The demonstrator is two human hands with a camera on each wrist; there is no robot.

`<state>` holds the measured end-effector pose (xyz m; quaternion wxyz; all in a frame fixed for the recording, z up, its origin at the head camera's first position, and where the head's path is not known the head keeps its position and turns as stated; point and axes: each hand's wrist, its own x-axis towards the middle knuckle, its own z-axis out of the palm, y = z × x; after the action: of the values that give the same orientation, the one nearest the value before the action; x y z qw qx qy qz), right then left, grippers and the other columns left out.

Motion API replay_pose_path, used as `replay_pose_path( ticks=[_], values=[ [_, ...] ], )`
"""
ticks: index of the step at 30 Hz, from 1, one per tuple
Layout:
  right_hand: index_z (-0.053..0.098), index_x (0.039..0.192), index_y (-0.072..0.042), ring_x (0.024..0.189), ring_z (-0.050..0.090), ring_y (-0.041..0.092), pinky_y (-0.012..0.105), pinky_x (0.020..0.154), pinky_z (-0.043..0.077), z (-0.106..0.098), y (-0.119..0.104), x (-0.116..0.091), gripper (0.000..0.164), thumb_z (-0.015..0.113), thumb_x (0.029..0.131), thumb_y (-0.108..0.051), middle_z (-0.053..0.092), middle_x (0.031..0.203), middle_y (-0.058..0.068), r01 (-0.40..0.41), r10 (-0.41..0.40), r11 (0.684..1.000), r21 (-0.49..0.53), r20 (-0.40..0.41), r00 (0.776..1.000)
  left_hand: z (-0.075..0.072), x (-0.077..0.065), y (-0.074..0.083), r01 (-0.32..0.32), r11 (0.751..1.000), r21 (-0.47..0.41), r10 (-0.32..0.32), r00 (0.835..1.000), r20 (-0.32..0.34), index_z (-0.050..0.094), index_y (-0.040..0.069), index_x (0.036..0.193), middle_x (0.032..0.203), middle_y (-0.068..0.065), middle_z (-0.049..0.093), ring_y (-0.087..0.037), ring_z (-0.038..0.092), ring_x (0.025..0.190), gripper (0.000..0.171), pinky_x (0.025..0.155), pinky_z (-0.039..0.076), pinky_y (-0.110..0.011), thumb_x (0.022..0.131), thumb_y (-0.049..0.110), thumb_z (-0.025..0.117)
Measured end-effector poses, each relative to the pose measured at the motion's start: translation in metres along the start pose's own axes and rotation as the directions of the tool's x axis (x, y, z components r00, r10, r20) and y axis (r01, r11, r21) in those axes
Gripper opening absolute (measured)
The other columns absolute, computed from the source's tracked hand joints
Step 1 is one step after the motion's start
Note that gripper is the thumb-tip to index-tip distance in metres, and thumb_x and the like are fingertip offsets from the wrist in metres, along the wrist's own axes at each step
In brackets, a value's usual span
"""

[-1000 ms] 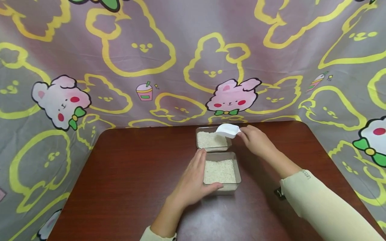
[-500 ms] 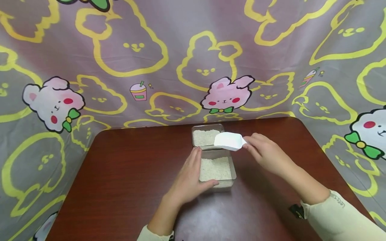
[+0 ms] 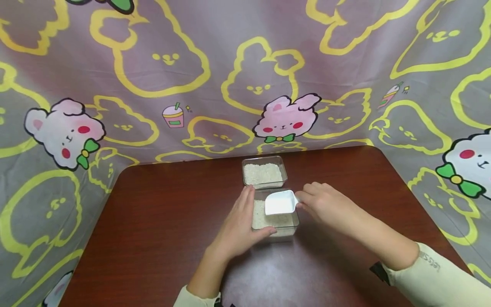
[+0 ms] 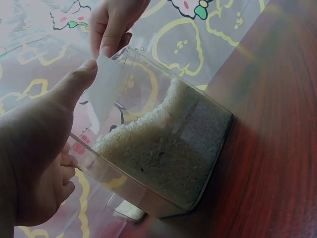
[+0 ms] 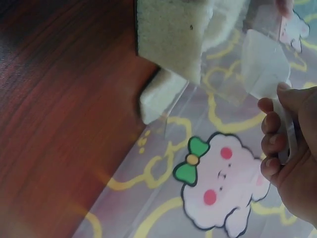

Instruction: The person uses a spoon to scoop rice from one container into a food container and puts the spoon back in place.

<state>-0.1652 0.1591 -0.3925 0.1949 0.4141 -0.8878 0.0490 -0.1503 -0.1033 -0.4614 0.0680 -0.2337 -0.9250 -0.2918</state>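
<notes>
My right hand (image 3: 322, 207) grips a white scoop (image 3: 280, 202) by its handle (image 5: 286, 131), fingers and thumb wrapped round it. The scoop is over the near clear container (image 3: 281, 234), which holds rice (image 3: 261, 213). In the left wrist view, the scoop's bowl (image 4: 105, 89) stands tilted above the rice, whose surface slopes. My left hand (image 3: 235, 234) rests on that container, straight fingers along its left side and thumb on the front rim. Behind it is a second clear container (image 3: 264, 185), with rice (image 3: 264, 172) inside.
Both containers stand one behind the other on a dark reddish-brown table (image 3: 176, 213). A grey-pink curtain (image 3: 215, 98) printed with cartoon rabbits and yellow outlines hangs behind the table and along its sides.
My right hand has brought the scoop from over the far container back to over the near one. The scoop's bowl has tipped. The left hand has kept its place on the near container.
</notes>
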Motion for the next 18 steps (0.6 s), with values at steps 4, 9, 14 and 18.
replay_pose_path(
  ticks=[4, 9, 14, 18],
  values=[
    [0.071, 0.099, -0.004, 0.073, 0.052, 0.02, 0.03, 0.06, 0.044, 0.001, -0.008, 0.006, 0.026, 0.081, 0.08, -0.017, 0.06, 0.083, 0.005, 0.091, -0.089, 0.991, -0.099, 0.026, 0.996, -0.001, -0.001, 0.0, 0.011, 1.0, 0.004, -0.011, 1.0, 0.016, 0.014, 0.0, 0.156, 0.164, -0.014, 0.016, -0.025, 0.015, 0.151, 0.113, 0.121, 0.023, -0.042, 0.081, 0.066, 0.067],
    [0.07, 0.097, -0.004, 0.074, 0.053, 0.021, 0.03, 0.06, 0.042, -0.006, -0.017, 0.016, 0.025, 0.081, 0.079, -0.019, 0.061, 0.084, 0.004, 0.145, -0.134, 0.971, -0.188, 0.07, 0.989, -0.001, 0.0, 0.001, 0.015, 1.0, 0.004, -0.015, 0.999, 0.028, 0.012, 0.002, 0.157, 0.165, -0.013, 0.013, -0.025, 0.013, 0.152, 0.112, 0.122, 0.022, -0.043, 0.082, 0.064, 0.067],
    [0.071, 0.092, -0.005, 0.074, 0.056, 0.022, 0.031, 0.06, 0.044, -0.012, -0.023, 0.025, 0.022, 0.08, 0.08, -0.021, 0.063, 0.084, 0.004, 0.14, -0.109, 0.953, -0.268, 0.129, 0.986, -0.002, 0.0, 0.001, 0.0, 1.0, 0.022, 0.0, 1.0, 0.021, 0.013, 0.0, 0.156, 0.164, -0.014, 0.015, -0.027, 0.014, 0.152, 0.112, 0.121, 0.023, -0.043, 0.082, 0.065, 0.066],
    [0.072, 0.087, -0.008, 0.073, 0.057, 0.021, 0.03, 0.059, 0.043, -0.008, -0.029, 0.034, 0.016, 0.079, 0.079, -0.02, 0.064, 0.081, 0.002, 0.141, -0.073, 0.953, -0.266, 0.251, 0.965, 0.0, -0.001, 0.0, -0.009, 1.0, 0.019, 0.009, 1.0, 0.014, 0.014, -0.002, 0.156, 0.164, -0.015, 0.015, -0.028, 0.015, 0.151, 0.112, 0.121, 0.024, -0.044, 0.082, 0.067, 0.064]
  ],
)
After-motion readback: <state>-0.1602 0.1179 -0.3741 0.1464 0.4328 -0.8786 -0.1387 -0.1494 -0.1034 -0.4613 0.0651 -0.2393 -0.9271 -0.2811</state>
